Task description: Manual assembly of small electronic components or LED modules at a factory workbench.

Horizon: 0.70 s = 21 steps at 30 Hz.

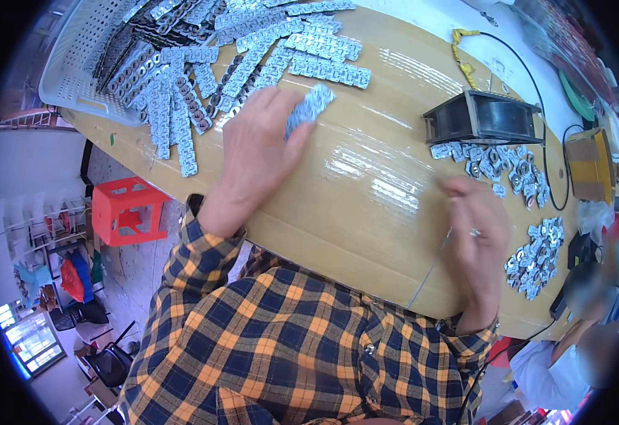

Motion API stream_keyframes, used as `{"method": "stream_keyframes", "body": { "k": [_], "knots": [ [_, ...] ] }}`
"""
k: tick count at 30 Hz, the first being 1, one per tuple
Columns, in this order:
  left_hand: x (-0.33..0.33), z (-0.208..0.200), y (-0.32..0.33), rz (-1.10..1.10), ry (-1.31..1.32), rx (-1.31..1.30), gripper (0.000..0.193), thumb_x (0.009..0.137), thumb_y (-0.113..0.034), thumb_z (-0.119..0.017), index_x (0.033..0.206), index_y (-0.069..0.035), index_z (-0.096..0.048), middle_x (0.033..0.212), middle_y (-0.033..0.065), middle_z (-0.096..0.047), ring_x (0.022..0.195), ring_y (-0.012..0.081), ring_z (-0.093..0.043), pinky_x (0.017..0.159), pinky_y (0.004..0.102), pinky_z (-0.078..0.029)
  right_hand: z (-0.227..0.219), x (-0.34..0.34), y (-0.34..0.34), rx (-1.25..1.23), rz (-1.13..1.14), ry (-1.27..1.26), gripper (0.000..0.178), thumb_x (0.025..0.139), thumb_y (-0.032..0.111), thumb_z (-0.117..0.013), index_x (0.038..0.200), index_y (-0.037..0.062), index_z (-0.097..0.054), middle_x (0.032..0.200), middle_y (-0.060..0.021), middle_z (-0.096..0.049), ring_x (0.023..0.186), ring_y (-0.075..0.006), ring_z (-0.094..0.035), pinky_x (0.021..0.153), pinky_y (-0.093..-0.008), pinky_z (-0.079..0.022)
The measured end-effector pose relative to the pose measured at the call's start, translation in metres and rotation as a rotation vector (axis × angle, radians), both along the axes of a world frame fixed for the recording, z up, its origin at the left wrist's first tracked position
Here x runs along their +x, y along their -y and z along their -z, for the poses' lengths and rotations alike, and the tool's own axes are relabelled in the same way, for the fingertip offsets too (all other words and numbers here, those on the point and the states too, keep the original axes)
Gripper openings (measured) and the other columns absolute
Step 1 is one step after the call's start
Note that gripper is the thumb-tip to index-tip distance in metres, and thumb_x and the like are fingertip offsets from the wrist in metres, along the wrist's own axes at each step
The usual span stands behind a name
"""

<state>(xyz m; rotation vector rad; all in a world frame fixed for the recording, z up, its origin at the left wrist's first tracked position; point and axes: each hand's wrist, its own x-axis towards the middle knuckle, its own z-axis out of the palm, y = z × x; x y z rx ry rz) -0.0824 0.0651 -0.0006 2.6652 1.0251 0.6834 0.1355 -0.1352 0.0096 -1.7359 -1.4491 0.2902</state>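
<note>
My left hand (258, 145) is closed on a short strip of small silvery parts (311, 110), which sticks out past the thumb and fingers above the tabletop. Just beyond that hand lies a heap of similar strips (252, 53), some with round, ring-like parts facing up. My right hand (476, 230) hovers over the right side of the table, its fingers curled together and slightly blurred. A tiny pale bit shows by its fingers, too small to name. Loose small silvery pieces (493, 161) lie beyond this hand, and another pile of pieces (536, 258) is to its right.
A black box-shaped fan (483, 119) stands at the far right, with a black cable and a yellow cord (459, 53) nearby. At far left sits a white perforated basket (75, 67). A red stool (128, 211) is beside the brown-covered table (338, 241). Another person (550, 372) is at lower right.
</note>
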Motion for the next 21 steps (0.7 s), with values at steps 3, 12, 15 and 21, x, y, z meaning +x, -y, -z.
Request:
{"method": "stream_keyframes", "body": {
  "k": [3,12,15,21],
  "knots": [
    [-0.006,0.0,0.024,0.035,0.011,-0.102,0.03,0.076,-0.011,-0.073,0.101,-0.001,-0.061,0.087,0.0124,-0.059,0.079,0.0302,-0.061,0.067,0.0372,-0.048,0.008,0.0,-0.012,-0.015,-0.135,0.311,0.007,0.081,0.001,-0.062,0.078,-0.0037,-0.058,0.103,-0.0153,-0.065,0.087,-0.031,-0.059,0.077,-0.0382,-0.046],
    [-0.016,-0.064,0.057,0.571,0.482,-0.213,0.036,0.073,-0.005,-0.08,0.104,0.004,-0.062,0.094,0.0108,-0.067,0.079,0.0229,-0.065,0.066,0.031,-0.052,0.013,0.021,0.002,0.072,0.187,0.354,0.005,0.079,0.001,-0.063,0.08,-0.0016,-0.06,0.092,-0.0163,-0.064,0.076,-0.0315,-0.058,0.071,-0.0388,-0.047],
    [-0.003,-0.096,0.098,0.666,1.103,-0.302,0.009,0.078,-0.003,-0.064,0.078,0.002,-0.056,0.074,0.0123,-0.064,0.055,0.0191,-0.059,0.049,0.0268,-0.049,0.015,0.011,-0.016,0.127,-0.057,0.337,0.005,0.077,0.001,-0.064,0.079,-0.0011,-0.06,0.091,-0.0159,-0.064,0.074,-0.0303,-0.058,0.071,-0.0382,-0.047],
    [-0.03,-0.141,0.096,0.277,-0.477,1.107,0.037,0.093,-0.01,-0.041,0.057,-0.005,-0.042,0.051,0.0072,-0.049,0.037,0.0147,-0.046,0.032,0.0244,-0.038,0.035,0.03,0.005,0.057,0.275,0.534,0.008,0.074,0.004,-0.065,0.075,0.0003,-0.058,0.092,-0.0094,-0.064,0.077,-0.0261,-0.057,0.067,-0.0359,-0.046]
  ]
}}
